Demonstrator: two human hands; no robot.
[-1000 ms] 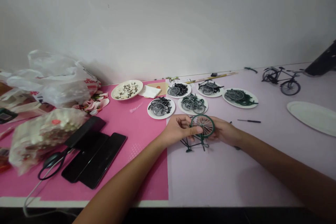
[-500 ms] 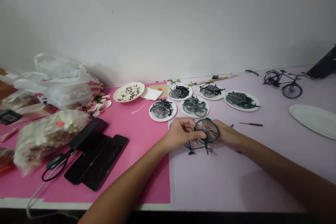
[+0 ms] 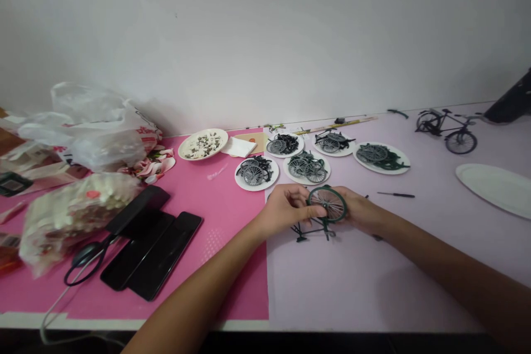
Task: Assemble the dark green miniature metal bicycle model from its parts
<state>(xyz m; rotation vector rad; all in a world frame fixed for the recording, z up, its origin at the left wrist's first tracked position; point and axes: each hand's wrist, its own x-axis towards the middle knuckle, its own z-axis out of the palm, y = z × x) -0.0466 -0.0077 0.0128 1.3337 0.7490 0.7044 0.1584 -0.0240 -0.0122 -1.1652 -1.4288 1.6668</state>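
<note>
A small green toy bicycle frame [image 3: 317,228] is held over the lilac part of the table, with a spoked wheel [image 3: 332,199] at its upper end. My left hand [image 3: 286,209] grips it from the left, the thumb lying against the wheel's hub. On the right, my right hand [image 3: 360,211] holds the wheel's far side, its fingertips mostly hidden behind the rim. Just beyond my hands, a white plate [image 3: 292,177] carries grey wheels and green parts. A thin screwdriver [image 3: 396,194] lies to the right.
Other plates of bicycle parts [image 3: 257,187] stand toward the wall. An assembled toy bicycle [image 3: 448,128] is at the back right, near an oval white plate [image 3: 493,188]. On the left are a phone [image 3: 166,257], a black stand [image 3: 139,213] and plastic bags [image 3: 99,127].
</note>
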